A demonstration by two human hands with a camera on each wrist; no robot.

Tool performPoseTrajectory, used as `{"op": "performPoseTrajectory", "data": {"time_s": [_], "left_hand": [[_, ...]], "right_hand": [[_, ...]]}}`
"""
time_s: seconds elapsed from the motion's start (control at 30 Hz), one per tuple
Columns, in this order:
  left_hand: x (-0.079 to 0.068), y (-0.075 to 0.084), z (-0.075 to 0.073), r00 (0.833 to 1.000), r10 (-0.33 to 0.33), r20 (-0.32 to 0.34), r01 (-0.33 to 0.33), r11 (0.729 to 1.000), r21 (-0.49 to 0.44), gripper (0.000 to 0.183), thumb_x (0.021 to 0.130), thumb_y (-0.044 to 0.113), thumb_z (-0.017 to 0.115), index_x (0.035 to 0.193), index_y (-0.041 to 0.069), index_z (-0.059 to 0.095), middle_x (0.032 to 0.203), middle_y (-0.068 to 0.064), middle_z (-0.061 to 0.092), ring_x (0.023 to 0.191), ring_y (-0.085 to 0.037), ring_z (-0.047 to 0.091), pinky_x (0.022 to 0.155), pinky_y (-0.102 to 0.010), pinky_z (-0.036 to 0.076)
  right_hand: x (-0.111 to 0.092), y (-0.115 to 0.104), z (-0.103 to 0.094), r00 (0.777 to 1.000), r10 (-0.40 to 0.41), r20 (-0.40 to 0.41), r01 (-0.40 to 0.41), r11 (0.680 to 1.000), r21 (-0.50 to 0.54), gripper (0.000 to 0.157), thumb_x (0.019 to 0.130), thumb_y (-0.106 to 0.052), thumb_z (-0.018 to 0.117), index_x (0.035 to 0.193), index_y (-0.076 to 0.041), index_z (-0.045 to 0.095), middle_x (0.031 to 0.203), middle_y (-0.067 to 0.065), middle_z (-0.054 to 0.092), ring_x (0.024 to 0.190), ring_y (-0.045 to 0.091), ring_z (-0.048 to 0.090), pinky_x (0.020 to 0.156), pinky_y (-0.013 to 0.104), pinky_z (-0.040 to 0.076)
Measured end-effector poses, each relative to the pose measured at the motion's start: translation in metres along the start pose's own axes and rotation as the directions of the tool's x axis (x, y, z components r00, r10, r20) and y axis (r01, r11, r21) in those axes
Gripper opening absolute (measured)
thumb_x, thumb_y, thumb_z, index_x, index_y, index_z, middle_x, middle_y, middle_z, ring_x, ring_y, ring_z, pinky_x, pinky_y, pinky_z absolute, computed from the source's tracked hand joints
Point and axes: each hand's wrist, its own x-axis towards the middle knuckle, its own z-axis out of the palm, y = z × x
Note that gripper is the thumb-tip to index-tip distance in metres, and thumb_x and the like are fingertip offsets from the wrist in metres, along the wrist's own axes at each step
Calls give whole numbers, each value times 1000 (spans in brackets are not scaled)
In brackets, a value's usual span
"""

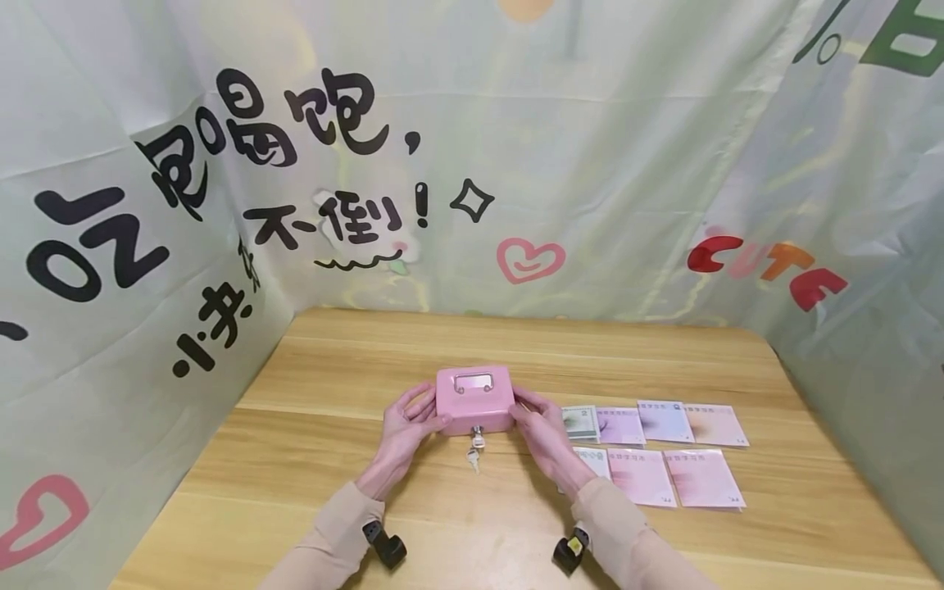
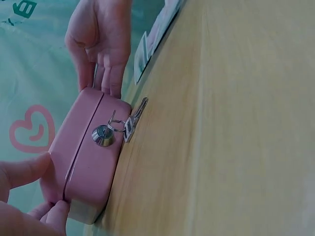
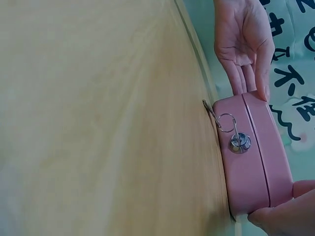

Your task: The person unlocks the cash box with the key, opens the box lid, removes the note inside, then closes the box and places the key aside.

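A pink cash box (image 1: 474, 414) sits on the wooden table with its lid down and a metal handle (image 1: 474, 383) lying on top. In its front lock (image 2: 103, 135) is a key, and a ring holds another key (image 3: 211, 113) dangling beside it. My left hand (image 1: 404, 430) grips the box's left end, thumb near the front corner and fingers along the side. At the opposite end, my right hand (image 1: 544, 430) holds it likewise, with its thumb by the front right corner. Both wrist views show fingertips against the pink ends, near the lid seam.
Right of the box, banknotes lie in two rows: a green one (image 1: 581, 424), purple (image 1: 621, 426), blue (image 1: 665, 421) and several pinkish ones (image 1: 705, 478). My right forearm partly covers the lower row. Printed cloth (image 1: 619, 180) walls the table's back and sides.
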Motion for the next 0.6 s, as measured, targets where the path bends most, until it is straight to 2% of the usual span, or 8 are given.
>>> {"op": "performPoseTrajectory", "data": {"time_s": [0.07, 0.13, 0.3, 0.43, 0.6], "left_hand": [[1, 0, 0, 1000, 0, -7, 0, 1000, 13, 79, 77, -15, 72, 148, -5, 39, 150, -28, 46, 140, -44, 46, 112, -36, 46], [2, 1, 0, 1000, 23, 15, -24, 999, 43, 81, 77, -14, 71, 149, -6, 37, 153, -29, 42, 143, -45, 43, 117, -41, 42], [7, 6, 0, 990, 63, 130, -77, 991, 108, 87, 79, -13, 67, 155, -6, 25, 164, -26, 23, 154, -40, 23, 129, -47, 20], [13, 11, 2, 976, 49, 214, -84, 984, 160, 93, 81, -11, 67, 158, -3, 17, 168, -21, 11, 158, -36, 10, 131, -46, 8], [25, 15, 3, 959, 22, 283, -96, 962, 254, 99, 79, -9, 70, 160, -2, 12, 169, -21, 10, 158, -35, 8, 131, -47, 4]], "right_hand": [[1, 1, 1, 1000, -6, -8, 6, 1000, -20, 56, 95, 9, 46, 149, 14, 31, 162, 31, 24, 151, 43, 28, 128, 48, 26], [1, 2, 1, 1000, -19, -10, 19, 999, -37, 56, 95, 9, 45, 149, 15, 31, 161, 32, 25, 150, 44, 29, 127, 48, 27], [1, 3, 2, 999, -34, -4, 34, 998, -48, 54, 96, 8, 45, 148, 15, 33, 160, 32, 28, 149, 45, 32, 127, 50, 28], [-1, 2, 2, 999, -30, 15, 30, 998, -55, 54, 96, 7, 45, 148, 14, 32, 160, 33, 26, 150, 45, 29, 128, 51, 26], [-1, 2, 0, 999, -21, 27, 22, 999, -45, 54, 97, 6, 44, 149, 14, 30, 161, 33, 23, 151, 46, 26, 128, 51, 23]]}}
